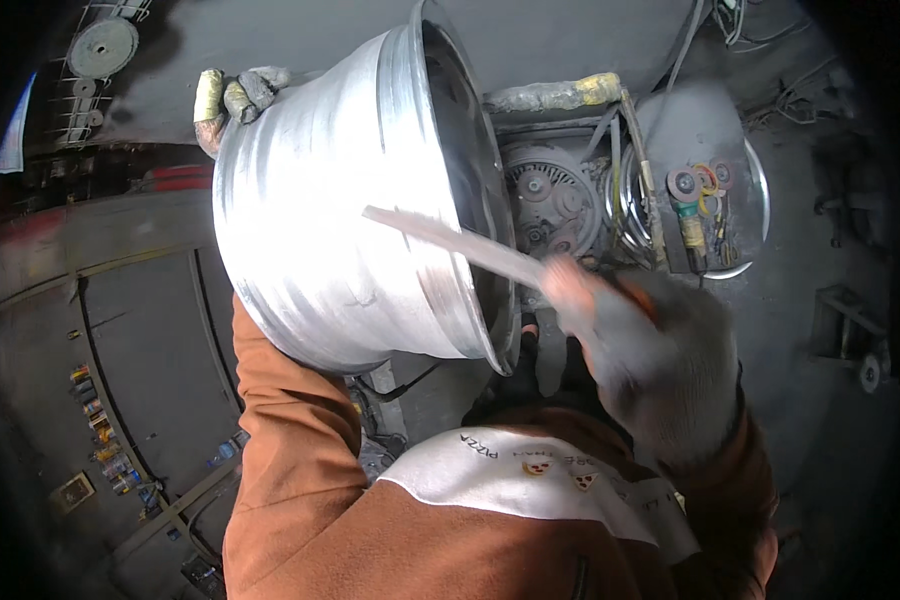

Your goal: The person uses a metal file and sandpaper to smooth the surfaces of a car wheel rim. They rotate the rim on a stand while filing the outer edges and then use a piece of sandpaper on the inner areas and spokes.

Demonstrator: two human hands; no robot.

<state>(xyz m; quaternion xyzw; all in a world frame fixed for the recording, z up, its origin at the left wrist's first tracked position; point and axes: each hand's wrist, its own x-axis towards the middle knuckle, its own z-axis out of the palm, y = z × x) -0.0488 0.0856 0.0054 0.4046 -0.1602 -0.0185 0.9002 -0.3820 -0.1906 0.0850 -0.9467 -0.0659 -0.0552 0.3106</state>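
Note:
A large silver metal wheel rim [320, 200] lies on its side in front of me, its open mouth toward the right. My right hand [660, 360], in a grey glove with some fingertips bare, is closed around one end of a long flat bar that looks like a file [460, 243]. That file slants up to the left, across the rim's lip and over its bright outer wall; whether it touches the metal I cannot tell. Motion smears the glove. My left forearm [300, 430], in a brown sleeve, passes behind the rim, which hides the hand.
Behind the rim runs a padded bar [545, 95] with yellow tape at its end. Right of it are a dusty round machine part [553, 200] and a grey board [675, 140] carrying a hand tool [690, 225] and abrasive discs. Grey discs [102, 48] hang at upper left. A wheeled stand [855, 335] is far right.

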